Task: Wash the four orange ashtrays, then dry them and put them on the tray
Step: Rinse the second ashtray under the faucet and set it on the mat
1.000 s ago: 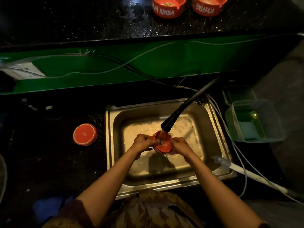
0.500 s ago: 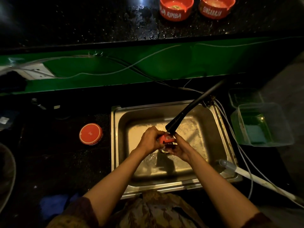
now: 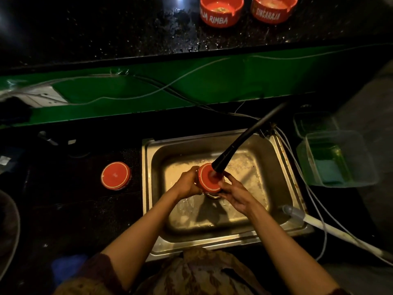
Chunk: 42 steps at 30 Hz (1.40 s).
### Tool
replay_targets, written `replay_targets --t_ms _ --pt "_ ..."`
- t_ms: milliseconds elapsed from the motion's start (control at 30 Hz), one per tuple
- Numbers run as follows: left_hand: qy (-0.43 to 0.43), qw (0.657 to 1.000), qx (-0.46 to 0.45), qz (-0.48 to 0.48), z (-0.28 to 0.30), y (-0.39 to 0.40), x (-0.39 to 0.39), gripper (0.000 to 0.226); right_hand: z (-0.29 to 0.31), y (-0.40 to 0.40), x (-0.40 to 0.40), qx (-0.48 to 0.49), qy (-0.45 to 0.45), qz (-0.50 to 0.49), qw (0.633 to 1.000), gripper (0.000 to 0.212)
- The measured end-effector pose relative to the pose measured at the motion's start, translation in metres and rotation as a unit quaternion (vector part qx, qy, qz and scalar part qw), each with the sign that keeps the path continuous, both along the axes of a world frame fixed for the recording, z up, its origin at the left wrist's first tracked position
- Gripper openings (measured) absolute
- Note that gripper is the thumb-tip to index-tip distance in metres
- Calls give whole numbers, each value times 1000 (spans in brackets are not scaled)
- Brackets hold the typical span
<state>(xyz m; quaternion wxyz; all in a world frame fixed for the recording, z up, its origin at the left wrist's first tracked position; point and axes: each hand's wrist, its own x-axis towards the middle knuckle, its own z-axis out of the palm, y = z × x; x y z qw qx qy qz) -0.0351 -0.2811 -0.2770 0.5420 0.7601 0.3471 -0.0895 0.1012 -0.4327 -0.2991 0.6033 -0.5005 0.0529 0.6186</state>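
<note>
Over the steel sink (image 3: 282, 154) I hold an orange ashtray (image 3: 207, 180) with its flat bottom turned up, right under the black tap spout (image 3: 231, 149). My left hand (image 3: 187, 184) grips its left side and my right hand (image 3: 236, 193) its right side. A second orange ashtray (image 3: 116, 175) lies upside down on the dark mat left of the sink. Two more orange ashtrays stand upright on the wet black upper counter, one lettered (image 3: 221, 10) and its neighbour (image 3: 274, 8) to the right.
A clear plastic tub (image 3: 338, 158) with green liquid and a sponge sits right of the sink, a smaller tub (image 3: 314, 123) behind it. White cables run along the green ledge (image 3: 191, 86). A white hose (image 3: 331, 231) lies at the sink's right corner.
I have turned the ashtray in my hands; its flat bottom now faces up under the spout, where earlier its side and hollow showed.
</note>
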Motion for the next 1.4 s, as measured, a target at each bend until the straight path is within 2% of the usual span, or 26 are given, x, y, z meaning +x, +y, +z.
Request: replay_targets --t_ms 67,133,233,367,533,667,800,1000,1133,1200,1300,1400 --pt "-10 994 -109 24 -3 -2 -4 84 2 -5 -1 -4 -55 26 998 50" --pt "-8 984 -160 73 -7 -6 -3 67 5 -12 2 -5 -90 47 995 51" --pt "-17 979 -158 124 -13 -14 2 41 10 -22 14 -10 -156 70 985 53" --pt "-27 975 -131 175 -20 -25 7 46 23 -25 35 -35 -294 117 948 49" --pt "-46 948 -159 273 -24 -36 0 45 29 -2 41 -36 -381 187 905 57" --pt "-66 943 -99 311 -30 -26 -22 45 9 23 23 -53 -372 197 906 56" --pt "-100 960 -20 261 -25 -5 -43 45 -3 33 -2 -73 -330 168 926 55" --pt "-96 980 82 156 -11 8 -34 47 -11 25 -21 -58 -239 93 965 55" --pt "-101 986 18 133 -3 4 -10 49 -9 -1 -12 -54 -218 78 971 55" --pt "-80 985 -46 147 -3 0 2 49 -8 -16 -4 -52 -214 65 973 56" --pt "-64 970 -146 184 -4 -7 17 45 -8 -31 8 -58 -217 42 973 63" --pt "-51 948 -227 216 -14 -12 22 48 -6 -37 16 -89 -270 38 958 70"
